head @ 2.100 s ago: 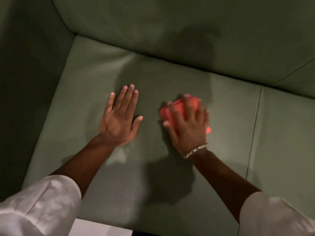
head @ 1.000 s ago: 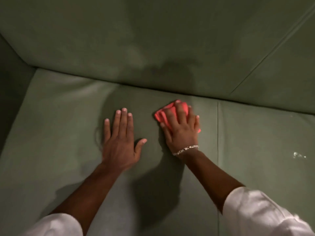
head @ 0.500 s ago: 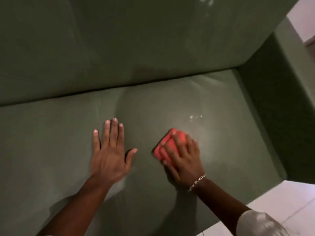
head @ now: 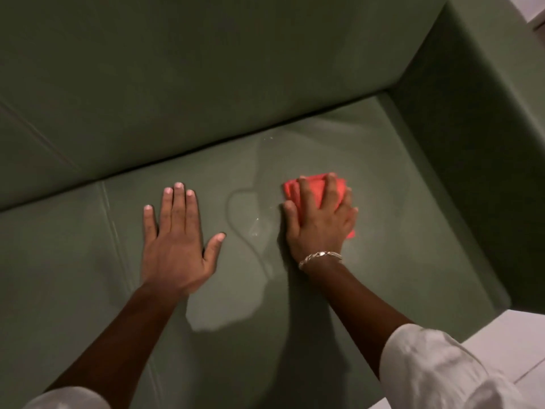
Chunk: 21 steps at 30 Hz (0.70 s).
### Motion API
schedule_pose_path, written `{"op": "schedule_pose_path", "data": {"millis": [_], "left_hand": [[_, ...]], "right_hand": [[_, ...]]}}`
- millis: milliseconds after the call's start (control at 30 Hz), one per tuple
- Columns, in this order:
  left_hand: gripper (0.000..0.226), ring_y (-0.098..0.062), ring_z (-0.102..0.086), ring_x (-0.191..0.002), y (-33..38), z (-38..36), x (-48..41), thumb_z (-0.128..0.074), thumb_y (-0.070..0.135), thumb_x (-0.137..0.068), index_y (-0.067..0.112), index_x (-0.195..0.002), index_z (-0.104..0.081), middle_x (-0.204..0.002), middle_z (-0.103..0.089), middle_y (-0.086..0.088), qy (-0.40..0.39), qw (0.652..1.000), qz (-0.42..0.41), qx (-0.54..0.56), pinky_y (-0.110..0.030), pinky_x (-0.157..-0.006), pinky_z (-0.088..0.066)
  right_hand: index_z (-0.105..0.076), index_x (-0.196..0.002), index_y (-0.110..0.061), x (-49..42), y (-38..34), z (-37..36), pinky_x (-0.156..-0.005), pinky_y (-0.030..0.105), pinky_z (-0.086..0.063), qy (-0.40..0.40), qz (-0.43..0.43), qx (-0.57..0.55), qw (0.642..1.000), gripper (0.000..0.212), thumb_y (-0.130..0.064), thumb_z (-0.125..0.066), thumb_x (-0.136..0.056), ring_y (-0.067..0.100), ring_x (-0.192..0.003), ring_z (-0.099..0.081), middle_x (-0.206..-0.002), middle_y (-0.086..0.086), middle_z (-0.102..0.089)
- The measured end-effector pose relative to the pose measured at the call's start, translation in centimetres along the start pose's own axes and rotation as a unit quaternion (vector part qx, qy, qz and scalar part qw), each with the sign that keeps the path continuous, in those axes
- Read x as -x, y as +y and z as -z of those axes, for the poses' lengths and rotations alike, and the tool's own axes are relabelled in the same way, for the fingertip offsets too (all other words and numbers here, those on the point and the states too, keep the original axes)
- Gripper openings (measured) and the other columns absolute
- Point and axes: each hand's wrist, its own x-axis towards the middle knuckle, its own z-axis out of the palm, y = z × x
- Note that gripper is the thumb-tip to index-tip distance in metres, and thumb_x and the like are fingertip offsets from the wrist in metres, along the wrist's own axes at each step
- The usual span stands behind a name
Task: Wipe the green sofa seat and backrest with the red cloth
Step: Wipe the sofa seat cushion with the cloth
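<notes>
The green sofa seat (head: 398, 231) fills the lower view, with the backrest (head: 206, 84) rising behind it. My right hand (head: 321, 222), with a bracelet at the wrist, presses a folded red cloth (head: 315, 191) flat on the right part of the seat; the cloth shows under and beyond the fingers. My left hand (head: 177, 240) lies flat on the seat with fingers spread, holding nothing, a hand's width left of the cloth. A wet sheen with small droplets (head: 256, 228) lies between the two hands.
The sofa's right armrest (head: 472, 113) rises close to the right of the cloth. A seam (head: 112, 228) between seat cushions runs just left of my left hand. Pale floor (head: 501, 335) shows past the seat's front right corner.
Both hands have shifted rightward along the seat, from the left corner to the right cushion. The cloth under my right hand now lies farther from the front edge, near the right armrest.
</notes>
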Motion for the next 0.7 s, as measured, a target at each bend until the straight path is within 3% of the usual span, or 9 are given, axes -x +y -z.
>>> {"op": "schedule_pose_path", "data": {"millis": [67,100,133,267,333,500,567,667,700], "left_hand": [[0.086,-0.03,-0.003,-0.154,0.1,0.2,-0.1,-0.025,0.061,-0.092,0.005,-0.155,-0.009,-0.166,-0.008,-0.017,0.003,1.0,0.005,0.009,-0.058,-0.123,-0.006],[0.085,-0.03,-0.004,-0.154,0.2,0.2,0.0,-0.027,0.059,-0.092,0.005,-0.155,-0.011,-0.166,-0.009,-0.017,0.004,1.0,0.003,0.013,-0.058,-0.123,-0.007],[0.084,-0.03,-0.005,-0.154,0.1,0.3,0.1,-0.029,0.057,-0.092,0.004,-0.155,-0.013,-0.166,-0.01,-0.017,0.006,1.0,0.001,0.016,-0.058,-0.122,-0.008],[0.081,-0.028,-0.008,-0.154,-1.1,0.2,-0.6,-0.028,0.054,-0.092,0.004,-0.155,-0.015,-0.166,-0.011,-0.015,0.021,1.0,-0.007,0.02,-0.055,-0.123,-0.011],[0.08,-0.028,-0.009,-0.154,-1.9,0.1,-1.3,-0.027,0.054,-0.092,0.005,-0.155,-0.015,-0.166,-0.012,-0.015,0.029,0.999,-0.004,0.019,-0.053,-0.124,-0.012],[0.08,-0.029,-0.011,-0.154,-3.7,0.6,-0.8,-0.028,0.053,-0.092,0.004,-0.155,-0.016,-0.166,-0.013,-0.015,0.031,0.999,0.033,0.03,-0.055,-0.123,-0.012],[0.08,-0.03,-0.011,-0.154,-4.8,0.8,0.9,-0.027,0.053,-0.092,0.004,-0.154,-0.017,-0.166,-0.013,-0.016,0.031,0.998,0.056,0.025,-0.055,-0.123,-0.012],[0.079,-0.032,-0.011,-0.153,-5.5,0.6,2.9,-0.027,0.053,-0.093,0.003,-0.154,-0.019,-0.165,-0.015,-0.017,0.038,0.997,0.068,0.028,-0.055,-0.123,-0.013],[0.078,-0.033,-0.011,-0.153,-5.5,0.4,3.2,-0.027,0.052,-0.094,0.003,-0.154,-0.019,-0.165,-0.016,-0.018,0.04,0.996,0.07,0.028,-0.055,-0.123,-0.012]], "right_hand": [[-0.032,-0.141,-0.043,1.3,-0.6,-1.0,-0.115,0.068,-0.021,-0.032,0.228,0.031,0.973,0.05,-0.059,-0.033,-0.094,0.046,-0.145,-0.02,-0.163,0.008,-0.02],[-0.032,-0.141,-0.044,1.8,-0.1,-1.2,-0.114,0.067,-0.022,-0.046,0.305,0.043,0.95,0.05,-0.059,-0.034,-0.093,0.044,-0.145,-0.021,-0.164,0.005,-0.019],[-0.033,-0.14,-0.044,1.4,0.5,-0.9,-0.113,0.066,-0.023,-0.055,0.316,0.05,0.946,0.05,-0.059,-0.035,-0.093,0.044,-0.145,-0.023,-0.164,0.004,-0.02],[-0.037,-0.139,-0.041,-5.0,-1.6,-0.5,-0.113,0.066,-0.025,-0.001,0.046,0.016,0.999,0.049,-0.056,-0.037,-0.093,0.047,-0.142,-0.027,-0.161,0.007,-0.027],[-0.038,-0.139,-0.041,-8.0,-4.6,-0.8,-0.114,0.066,-0.022,-0.019,0.057,-0.006,0.998,0.048,-0.056,-0.038,-0.093,0.047,-0.142,-0.025,-0.161,0.007,-0.026],[-0.039,-0.138,-0.043,-4.1,-5.2,-1.7,-0.112,0.065,-0.027,-0.053,0.323,0.049,0.944,0.048,-0.06,-0.034,-0.093,0.043,-0.14,-0.029,-0.161,0.004,-0.027],[-0.037,-0.139,-0.044,-3.6,-3.8,-1.2,-0.113,0.065,-0.025,-0.055,0.289,0.047,0.954,0.049,-0.06,-0.034,-0.093,0.042,-0.142,-0.028,-0.162,0.001,-0.025],[-0.036,-0.141,-0.042,-6.7,-6.8,-0.7,-0.116,0.066,-0.019,-0.065,0.116,-0.003,0.991,0.049,-0.056,-0.037,-0.094,0.045,-0.144,-0.022,-0.164,0.003,-0.02],[-0.036,-0.142,-0.042,-6.8,-8.2,-0.9,-0.116,0.066,-0.018,-0.082,0.11,-0.002,0.991,0.049,-0.057,-0.036,-0.094,0.045,-0.144,-0.022,-0.164,0.003,-0.018]]}}
